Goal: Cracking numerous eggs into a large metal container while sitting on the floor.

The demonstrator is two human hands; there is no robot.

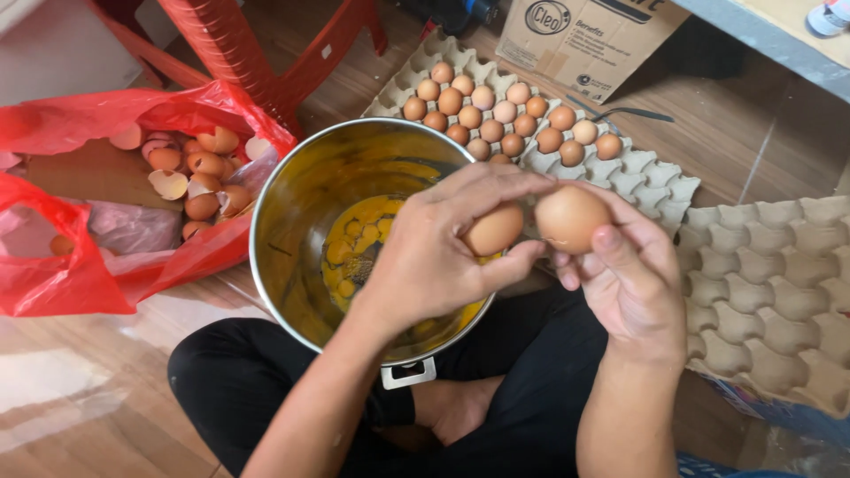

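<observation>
Head view: the person sits cross-legged on the wooden floor [106, 354] with a steel pot [292, 221] resting between the knees, raw yolks [354, 239] pooled at its bottom. The left hand [434, 257] is closed around a brown egg [494, 229], fingers over the top and thumb beneath, holding it above the pot's rim at about 3 o'clock of the bowl. The right hand [633, 279] grips a second brown egg [571, 219] between thumb and fingertips, just at 3 o'clock from the first. The two eggs sit side by side, touching or nearly so; the fingers hide the contact point, so I cannot tell which. Each egg's long axis runs roughly 8 to 2 o'clock.

At 12 o'clock from the pot lies a paper egg tray [637, 177] partly filled with eggs; an empty tray stack [770, 292] is at 3 o'clock. At 9 o'clock a red plastic bag [71, 265] holds broken shells [190, 177].
</observation>
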